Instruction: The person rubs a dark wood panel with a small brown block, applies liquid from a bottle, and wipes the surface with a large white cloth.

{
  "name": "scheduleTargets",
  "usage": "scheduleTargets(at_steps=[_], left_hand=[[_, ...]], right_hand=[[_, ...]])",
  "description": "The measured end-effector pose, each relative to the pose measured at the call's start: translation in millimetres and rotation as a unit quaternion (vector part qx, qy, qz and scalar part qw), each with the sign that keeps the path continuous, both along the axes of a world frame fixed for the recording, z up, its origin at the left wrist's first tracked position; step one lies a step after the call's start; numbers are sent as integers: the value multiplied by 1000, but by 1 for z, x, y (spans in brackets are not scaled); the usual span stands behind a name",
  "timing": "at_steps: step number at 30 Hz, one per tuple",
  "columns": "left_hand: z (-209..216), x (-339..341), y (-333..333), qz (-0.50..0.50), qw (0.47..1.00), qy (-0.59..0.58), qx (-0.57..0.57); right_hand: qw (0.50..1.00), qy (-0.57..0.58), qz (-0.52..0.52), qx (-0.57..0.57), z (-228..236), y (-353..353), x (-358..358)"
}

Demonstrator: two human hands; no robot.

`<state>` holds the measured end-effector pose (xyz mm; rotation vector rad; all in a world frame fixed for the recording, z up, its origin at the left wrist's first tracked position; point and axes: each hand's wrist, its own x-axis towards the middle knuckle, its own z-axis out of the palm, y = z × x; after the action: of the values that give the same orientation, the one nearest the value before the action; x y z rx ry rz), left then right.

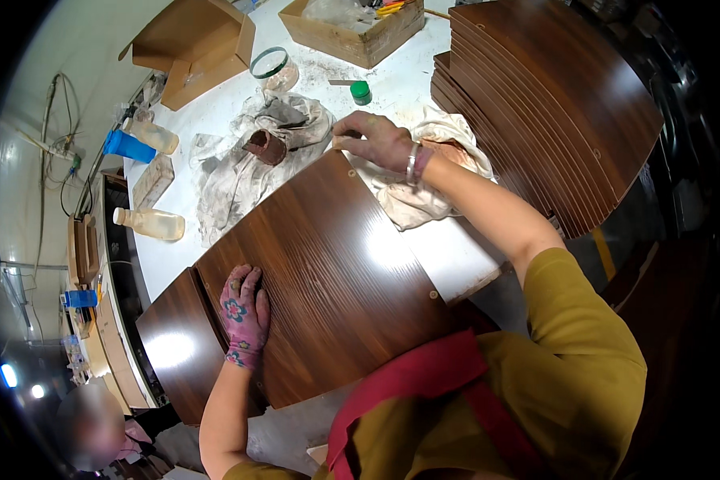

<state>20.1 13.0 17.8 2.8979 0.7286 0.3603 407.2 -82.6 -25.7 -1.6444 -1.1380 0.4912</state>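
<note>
A dark brown wood-grain panel (320, 272) lies across the white table in front of me. My left hand (246, 312), in a pink flowered glove, rests flat on its left part with nothing held. At the panel's far corner, my right hand (376, 140) has its fingers closed around something small and pale that I cannot make out. A metal bracelet (412, 164) circles that wrist. Under the panel's left end shows another brown panel (172, 344). Stained white cloths lie beyond the far edge, one (232, 184) bearing a brown roll (265, 147), another (412, 200) beneath my right wrist.
A tall stack of brown panels (536, 104) stands at the right. A green-lidded jar (361, 92), a round clear container (276, 70) and two cardboard boxes (360, 40) (208, 56) sit farther back. Left are bottles (150, 224) and a blue cup (130, 146). Another person (96, 428) is at lower left.
</note>
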Motion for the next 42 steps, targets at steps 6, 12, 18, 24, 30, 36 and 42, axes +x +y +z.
scheduleTargets(at_steps=[6,12,18,24,30,36,42], left_hand=[[0,-2,-2,5,1000,11,1],[-2,-5,-1,4,1000,24,13],[-8,-11,2,-16,1000,-5,19],[-15,-17,5,-48,998,-34,35],[-24,-22,12,-73,993,-63,64],[-22,-19,8,-92,991,-81,51],[-29,-28,16,-78,992,-77,61]], right_hand=[[997,72,5,-4,-8,-31,-27],[999,-12,21,24,5,-129,-74],[990,-77,115,20,22,-211,-110],[987,-155,40,-16,39,-279,-163],[994,-61,-83,-40,42,-313,-213],[932,-164,-317,60,17,-284,-250],[894,-323,-306,50,2,-251,-302]])
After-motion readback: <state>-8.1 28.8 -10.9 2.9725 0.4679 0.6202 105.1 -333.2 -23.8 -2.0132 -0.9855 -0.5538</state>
